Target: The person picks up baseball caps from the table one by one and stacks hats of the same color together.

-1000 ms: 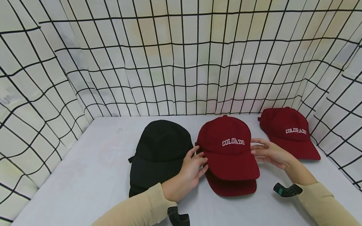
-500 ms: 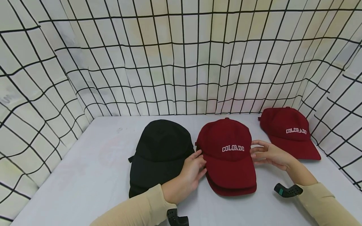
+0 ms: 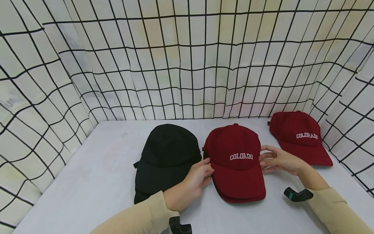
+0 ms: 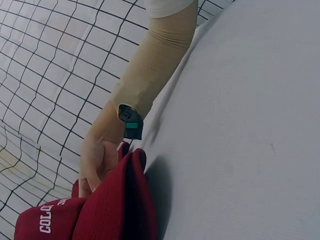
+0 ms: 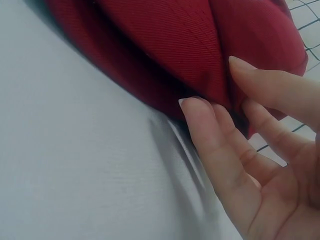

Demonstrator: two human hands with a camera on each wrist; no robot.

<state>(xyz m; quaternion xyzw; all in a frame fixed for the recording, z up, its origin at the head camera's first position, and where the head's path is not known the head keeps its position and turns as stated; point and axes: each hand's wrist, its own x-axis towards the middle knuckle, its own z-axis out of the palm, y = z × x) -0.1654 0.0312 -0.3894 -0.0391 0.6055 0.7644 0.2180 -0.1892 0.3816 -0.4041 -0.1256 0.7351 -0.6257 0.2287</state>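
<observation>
A red baseball cap with white COLORADO lettering sits over another red cap; only a thin strip of the lower brim shows. My left hand holds the upper cap at its left side, fingertips where crown and brim meet. On the opposite side, my right hand holds its right edge with fingers bent. The right wrist view shows the right hand's fingers at the edge of the caps, a dark gap lying between the two layers. Right beside the left hand lies a black cap.
A third red COLORADO cap lies at the back right. White cloth covers the table. Black grid netting before pale walls closes off the back and both sides.
The upper red cap has come down and toward me onto the lower one, so their brims nearly line up. Both hands have shifted slightly with it. The other caps stay put.
</observation>
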